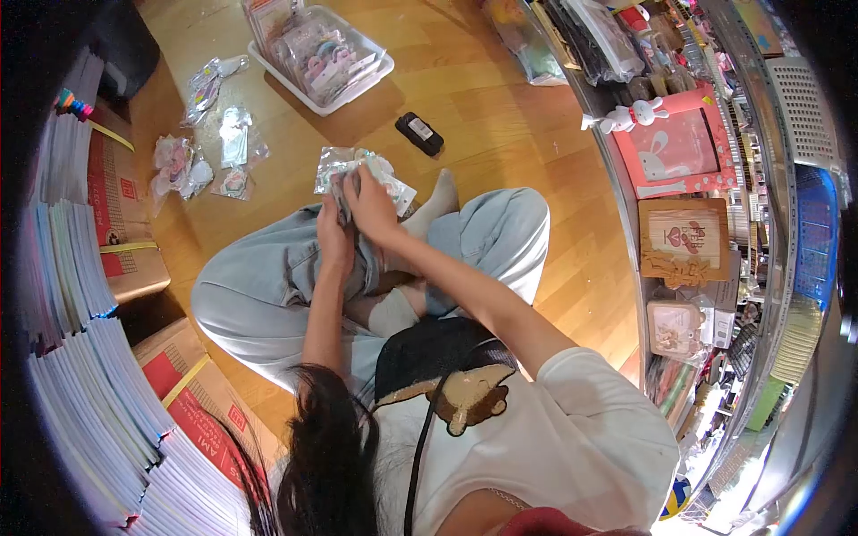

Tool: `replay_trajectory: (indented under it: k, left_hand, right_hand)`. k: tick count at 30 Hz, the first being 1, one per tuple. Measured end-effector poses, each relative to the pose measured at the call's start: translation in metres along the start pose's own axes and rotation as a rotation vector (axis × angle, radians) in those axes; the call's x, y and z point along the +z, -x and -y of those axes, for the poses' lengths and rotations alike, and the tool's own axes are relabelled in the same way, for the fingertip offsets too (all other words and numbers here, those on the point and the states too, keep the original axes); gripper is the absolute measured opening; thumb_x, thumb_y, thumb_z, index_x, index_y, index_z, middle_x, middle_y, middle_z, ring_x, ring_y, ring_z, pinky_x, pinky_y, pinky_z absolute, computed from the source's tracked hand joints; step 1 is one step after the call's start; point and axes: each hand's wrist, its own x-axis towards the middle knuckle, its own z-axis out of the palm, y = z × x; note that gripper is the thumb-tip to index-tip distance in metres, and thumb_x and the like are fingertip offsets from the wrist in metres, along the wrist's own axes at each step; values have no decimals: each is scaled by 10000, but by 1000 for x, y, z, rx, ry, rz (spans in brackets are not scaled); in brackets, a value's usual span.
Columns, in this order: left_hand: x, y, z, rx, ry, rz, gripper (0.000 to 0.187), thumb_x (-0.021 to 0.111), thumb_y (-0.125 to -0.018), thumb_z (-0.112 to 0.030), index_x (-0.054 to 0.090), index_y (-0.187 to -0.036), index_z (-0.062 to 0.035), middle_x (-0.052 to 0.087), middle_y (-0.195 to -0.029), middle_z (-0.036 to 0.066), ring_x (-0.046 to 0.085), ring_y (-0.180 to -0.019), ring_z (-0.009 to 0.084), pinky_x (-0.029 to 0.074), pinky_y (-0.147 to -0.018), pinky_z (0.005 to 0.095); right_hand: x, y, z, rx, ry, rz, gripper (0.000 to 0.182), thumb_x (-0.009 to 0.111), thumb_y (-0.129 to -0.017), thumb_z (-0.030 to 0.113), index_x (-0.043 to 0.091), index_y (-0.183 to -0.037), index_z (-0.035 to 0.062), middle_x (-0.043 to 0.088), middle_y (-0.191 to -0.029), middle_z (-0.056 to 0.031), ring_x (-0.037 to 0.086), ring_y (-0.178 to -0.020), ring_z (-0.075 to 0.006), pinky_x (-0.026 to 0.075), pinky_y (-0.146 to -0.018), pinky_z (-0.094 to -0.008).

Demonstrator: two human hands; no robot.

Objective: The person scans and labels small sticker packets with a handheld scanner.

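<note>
My left hand (334, 234) is at the left, upright above my crossed legs, its fingers closed round a small grey item (342, 198) too small to name. From the right, my right hand (371, 204) reaches in and closes on the same item, touching the left hand. Just beyond both hands, clear plastic packets (332, 163) with light-coloured contents and a white card (399, 191) lie on the wooden floor. A black object with a white label (419, 133) lies farther off, to the right of the packets.
A white basket (380, 75) of packaged items stands ahead. More packets (234, 138) lie at the left. Stacked papers (89, 402) and cardboard boxes (134, 268) line the left side. Shelves hold a pink rabbit frame (666, 147) and wooden frame (684, 237) at the right.
</note>
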Motion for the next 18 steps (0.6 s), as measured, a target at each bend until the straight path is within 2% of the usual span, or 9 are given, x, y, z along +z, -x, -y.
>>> replay_trajectory:
  k: [1, 4, 5, 8, 9, 12, 13, 16, 18]
  left_hand:
    - [5, 2, -9, 9, -110, -83, 452, 317, -955, -403, 479, -1180, -46, 543, -1116, 68, 517, -1035, 171, 404, -889, 313]
    - [-12, -4, -6, -109, 38, -11, 462, 296, -953, -431, 502, -1150, -67, 550, -1090, 67, 516, -1036, 171, 404, -894, 311]
    - [-15, -5, -4, -121, 69, -23, 479, 281, -948, -458, 497, -1153, -82, 547, -1084, 65, 509, -1051, 173, 403, -901, 322]
    - [3, 2, -12, -109, 210, -12, 487, 297, -945, -457, 477, -1174, -67, 540, -1103, 63, 519, -1038, 181, 408, -894, 327]
    - [3, 2, -11, -102, 140, -7, 480, 303, -947, -443, 455, -1199, -64, 526, -1138, 73, 511, -1056, 193, 404, -903, 338]
    - [-6, 0, -2, -53, 4, 15, 468, 321, -951, -406, 414, -1246, -56, 497, -1207, 93, 494, -1091, 217, 393, -923, 361]
    - [-10, -3, 0, -24, 7, 32, 460, 327, -952, -399, 418, -1244, -54, 497, -1207, 91, 493, -1092, 218, 392, -925, 362]
    - [-20, -14, -5, -31, -15, 2, 454, 330, -952, -393, 430, -1233, -52, 498, -1208, 83, 494, -1090, 215, 389, -929, 361]
    - [-25, -14, -4, -69, -2, -27, 453, 330, -952, -396, 439, -1225, -52, 499, -1207, 78, 492, -1094, 210, 387, -932, 360]
  right_hand:
    - [1, 15, 1, -120, -13, -35, 234, 499, -853, 272, 496, -940, 54, 578, -886, -180, 567, -805, -390, 447, -664, -461]
    - [-5, 34, 13, -471, 152, -39, 199, 534, -830, 237, 511, -937, 70, 558, -846, -136, 581, -760, -341, 464, -610, -418]
    - [-8, 26, 15, -598, 211, -64, 180, 557, -811, 205, 523, -937, 81, 528, -805, -106, 583, -713, -293, 470, -565, -375]
    - [-9, 4, 20, -672, 282, -61, 174, 552, -814, 200, 529, -943, 86, 516, -769, -97, 580, -694, -273, 466, -549, -359]
    - [-9, -2, 24, -548, 307, 1, 180, 533, -832, 212, 525, -946, 73, 553, -820, -120, 582, -737, -311, 464, -592, -392]
    - [-1, -14, 19, -210, 4, -106, 205, 502, -857, 228, 510, -966, 56, 578, -904, -163, 572, -798, -366, 452, -660, -434]
    - [-1, -13, 17, -11, 4, -16, 237, 476, -873, 247, 491, -991, 42, 575, -969, -202, 556, -844, -405, 434, -715, -465]
    - [9, 16, 4, -99, 18, -8, 222, 489, -865, 234, 489, -1002, 59, 567, -977, -196, 563, -838, -392, 443, -713, -449]
    - [5, 25, 6, -384, 155, -24, 197, 530, -838, 228, 510, -969, 82, 556, -938, -142, 588, -780, -340, 464, -650, -421]
